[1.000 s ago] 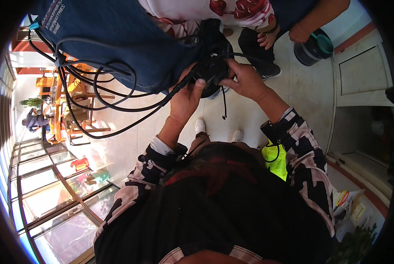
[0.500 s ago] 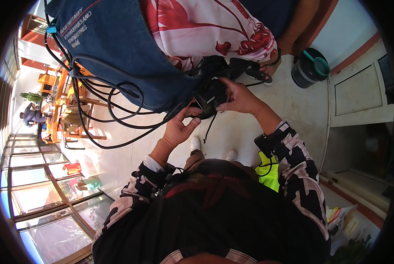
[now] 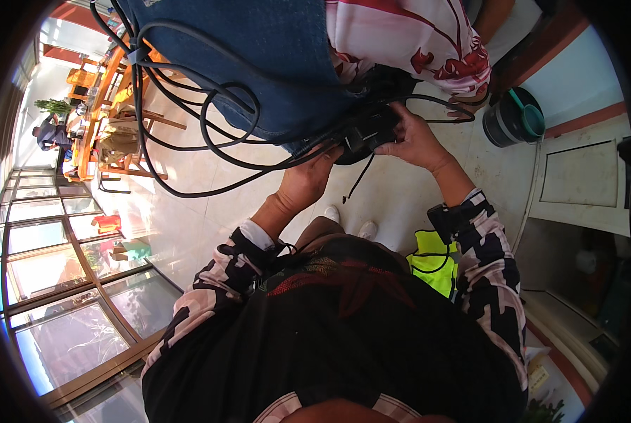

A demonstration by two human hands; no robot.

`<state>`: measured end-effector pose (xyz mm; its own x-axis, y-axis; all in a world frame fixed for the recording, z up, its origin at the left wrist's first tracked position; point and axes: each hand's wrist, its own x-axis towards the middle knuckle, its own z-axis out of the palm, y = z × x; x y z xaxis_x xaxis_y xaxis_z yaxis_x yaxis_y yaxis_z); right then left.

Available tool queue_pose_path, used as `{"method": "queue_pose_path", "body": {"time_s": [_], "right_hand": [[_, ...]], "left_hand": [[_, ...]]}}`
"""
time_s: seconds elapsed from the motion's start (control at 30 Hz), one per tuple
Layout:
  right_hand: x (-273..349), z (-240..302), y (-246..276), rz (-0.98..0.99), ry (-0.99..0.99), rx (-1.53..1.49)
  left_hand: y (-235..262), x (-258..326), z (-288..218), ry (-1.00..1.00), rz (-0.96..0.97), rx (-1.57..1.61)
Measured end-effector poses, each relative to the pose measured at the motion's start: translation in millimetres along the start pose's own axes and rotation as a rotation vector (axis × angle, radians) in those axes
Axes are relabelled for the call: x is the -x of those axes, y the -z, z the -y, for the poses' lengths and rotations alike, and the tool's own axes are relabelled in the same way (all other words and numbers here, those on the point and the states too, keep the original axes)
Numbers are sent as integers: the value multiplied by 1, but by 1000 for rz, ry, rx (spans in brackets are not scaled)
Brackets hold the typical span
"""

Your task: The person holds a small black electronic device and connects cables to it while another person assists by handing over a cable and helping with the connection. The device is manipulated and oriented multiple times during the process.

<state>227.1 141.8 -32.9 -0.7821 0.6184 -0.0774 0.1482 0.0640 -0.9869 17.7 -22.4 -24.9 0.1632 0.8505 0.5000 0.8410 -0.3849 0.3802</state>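
Another person, in a dark blue garment (image 3: 280, 63) and a white sleeve with red flowers (image 3: 407, 35), stands close in front of me. At that person's waist is a black boxy thing with straps (image 3: 361, 139); its exact kind is unclear. My right hand (image 3: 419, 143) grips its right side, thumb on the near face. My left hand (image 3: 307, 182) closes on its left end beside the cables, its fingertips partly hidden. Black cables (image 3: 213, 127) loop along the garment to the left. A thin black cord (image 3: 358, 178) dangles below the boxy thing.
The other person's hand (image 3: 467, 106) is beyond my right hand. A black bucket (image 3: 502, 127) with a green dipper (image 3: 530, 118) stands by the wall at right. Wooden tables (image 3: 93, 134) and a glass partition (image 3: 54, 268) lie left. A yellow-green vest (image 3: 434, 264) hangs near my right arm.
The other person and the boxy thing have shifted right in view, my hands with them. My left hand has turned, its fingers now further over the thing's left end.
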Motion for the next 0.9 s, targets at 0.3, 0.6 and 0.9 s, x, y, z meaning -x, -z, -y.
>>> {"method": "queue_pose_path", "body": {"time_s": [0.3, 0.6, 0.9], "right_hand": [[-4, -25, 9, -76, 50, 140], [-5, -27, -9, -65, 178, 146], [1, -8, -20, 29, 107, 234]], "left_hand": [[-16, -3, 1, -1, 169, -180], [-17, 11, -24, 337, 273, -38], [-19, 10, -24, 189, -48, 108]]}}
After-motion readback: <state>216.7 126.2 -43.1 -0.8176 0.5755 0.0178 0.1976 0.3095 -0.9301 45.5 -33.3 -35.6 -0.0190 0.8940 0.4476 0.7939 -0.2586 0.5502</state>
